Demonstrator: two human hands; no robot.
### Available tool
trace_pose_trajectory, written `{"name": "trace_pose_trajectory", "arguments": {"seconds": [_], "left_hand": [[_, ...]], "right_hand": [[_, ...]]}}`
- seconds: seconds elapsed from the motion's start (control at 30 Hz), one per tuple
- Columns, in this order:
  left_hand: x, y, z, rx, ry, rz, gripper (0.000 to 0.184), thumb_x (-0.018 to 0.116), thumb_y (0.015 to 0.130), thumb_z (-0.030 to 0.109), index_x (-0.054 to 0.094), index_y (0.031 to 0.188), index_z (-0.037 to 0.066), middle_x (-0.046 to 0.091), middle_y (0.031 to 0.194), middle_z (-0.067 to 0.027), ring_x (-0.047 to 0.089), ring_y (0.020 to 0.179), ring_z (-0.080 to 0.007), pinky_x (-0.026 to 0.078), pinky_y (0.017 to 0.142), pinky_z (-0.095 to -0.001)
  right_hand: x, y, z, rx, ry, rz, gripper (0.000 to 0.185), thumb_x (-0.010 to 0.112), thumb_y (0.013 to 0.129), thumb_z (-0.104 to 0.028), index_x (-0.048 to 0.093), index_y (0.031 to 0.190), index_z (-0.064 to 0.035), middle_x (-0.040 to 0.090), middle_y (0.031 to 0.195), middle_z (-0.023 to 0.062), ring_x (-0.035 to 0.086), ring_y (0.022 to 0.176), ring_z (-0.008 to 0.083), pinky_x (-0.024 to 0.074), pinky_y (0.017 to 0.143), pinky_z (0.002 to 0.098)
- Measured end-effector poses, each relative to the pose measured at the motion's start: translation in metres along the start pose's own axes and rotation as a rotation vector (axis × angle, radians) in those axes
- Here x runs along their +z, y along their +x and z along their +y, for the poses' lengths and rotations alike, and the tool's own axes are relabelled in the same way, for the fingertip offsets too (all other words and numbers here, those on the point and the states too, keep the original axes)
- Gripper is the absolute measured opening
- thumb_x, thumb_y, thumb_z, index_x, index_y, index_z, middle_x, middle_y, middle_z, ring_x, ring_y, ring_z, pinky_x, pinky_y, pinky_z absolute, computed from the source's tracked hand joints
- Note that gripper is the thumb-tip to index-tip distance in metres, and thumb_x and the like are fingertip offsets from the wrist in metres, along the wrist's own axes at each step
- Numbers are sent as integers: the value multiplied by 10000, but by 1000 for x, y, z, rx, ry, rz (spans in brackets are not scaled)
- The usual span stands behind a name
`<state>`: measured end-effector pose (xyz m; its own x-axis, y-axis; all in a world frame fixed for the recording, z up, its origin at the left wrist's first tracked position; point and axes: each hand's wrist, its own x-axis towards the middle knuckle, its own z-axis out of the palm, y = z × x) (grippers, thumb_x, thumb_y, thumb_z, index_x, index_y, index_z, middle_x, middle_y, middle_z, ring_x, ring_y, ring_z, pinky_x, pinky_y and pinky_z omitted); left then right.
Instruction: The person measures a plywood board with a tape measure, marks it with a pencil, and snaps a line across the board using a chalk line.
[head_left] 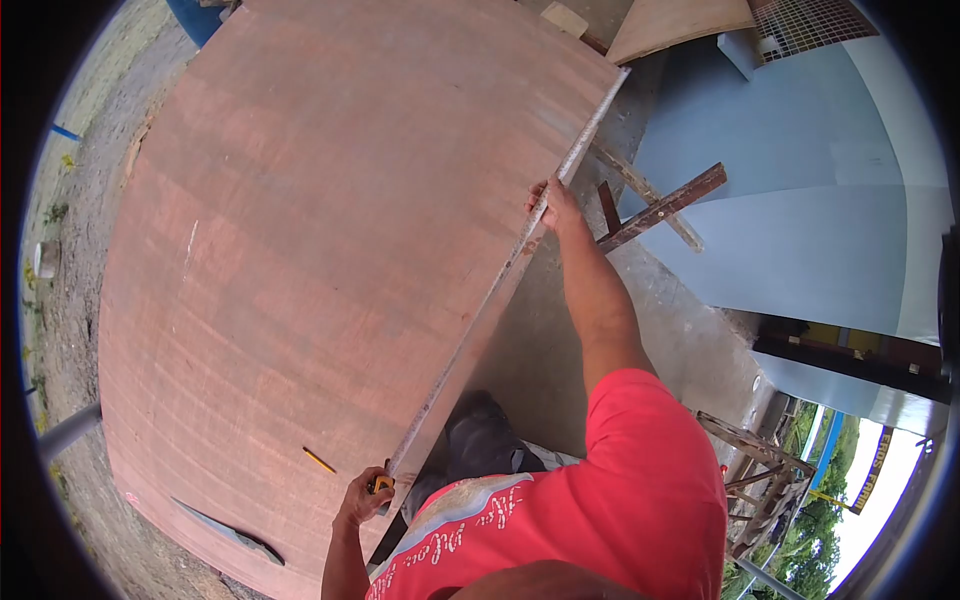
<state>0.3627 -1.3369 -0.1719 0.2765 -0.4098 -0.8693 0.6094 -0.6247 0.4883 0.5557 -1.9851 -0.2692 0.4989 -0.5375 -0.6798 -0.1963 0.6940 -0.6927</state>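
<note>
A large reddish plywood sheet [300, 230] fills the middle and left of the view. Along its right edge lies a long, thin, whitish straight bar [480, 311], reaching from the far corner down to near my left hand. My right hand [552, 204] is closed around the bar at the sheet's edge. At the near end of the bar, my left hand [368, 494] grips a yellow and black tape measure [381, 484]. A yellow pencil [319, 460] lies on the sheet near my left hand. Farther left on it rests a handsaw [228, 532] with a dark handle.
Crossed wooden supports [662, 208] stand right of the sheet, over a concrete floor [540, 350]. Beyond them is a grey-blue wall [770, 240]. Another board [680, 28] lies at the top right. A wooden frame [755, 470] stands at the lower right.
</note>
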Motion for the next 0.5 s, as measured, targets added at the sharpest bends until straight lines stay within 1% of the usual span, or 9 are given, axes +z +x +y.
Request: {"name": "trace_pose_trajectory", "arguments": {"seconds": [0.03,0.07,0.17,0.23,0.33,0.43,0.5], "left_hand": [[3,9,12,11,22,18,491,702,694,159,572,1146,18,614,887,-68,582,797,-154,490,724,-277],[10,19,25,74,24,42,468,702,709,186,577,1125,8,620,868,-69,586,775,-144,491,698,-278],[32,49,79,102,42,32,467,707,713,211,578,1110,-1,623,858,-70,584,748,-140,489,670,-283],[45,80,90,229,43,63,472,704,723,259,585,1096,-5,624,817,-77,584,703,-139,493,633,-289],[60,91,145,190,124,107,482,694,729,310,592,1083,-1,619,769,-90,583,654,-142,494,594,-294],[67,106,145,248,216,150,494,681,733,345,598,1080,3,613,720,-100,593,623,-157,496,572,-304],[67,100,143,230,212,138,499,682,729,344,600,1084,4,613,711,-104,598,616,-171,500,571,-310]], "right_hand": [[1,2,-3,-10,3,-24,364,346,1014,-306,491,861,-10,541,703,118,508,524,249,483,525,418],[3,4,-5,0,-24,-34,365,353,1014,-307,496,859,-9,547,711,119,517,534,254,487,529,422],[-7,16,5,22,-84,-42,353,384,1007,-305,514,858,-12,564,733,119,544,567,264,497,539,432],[-11,19,15,20,-104,-35,329,415,996,-299,528,860,-22,573,745,116,561,590,264,502,544,439],[-12,3,24,84,-168,57,281,459,972,-285,542,863,-40,583,761,109,572,602,266,506,538,435],[-17,5,44,73,-288,118,251,467,955,-272,543,852,-56,578,736,98,571,589,261,501,516,425],[-23,7,55,75,-321,128,245,461,954,-266,544,849,-60,577,733,99,569,588,257,496,503,427]]}}
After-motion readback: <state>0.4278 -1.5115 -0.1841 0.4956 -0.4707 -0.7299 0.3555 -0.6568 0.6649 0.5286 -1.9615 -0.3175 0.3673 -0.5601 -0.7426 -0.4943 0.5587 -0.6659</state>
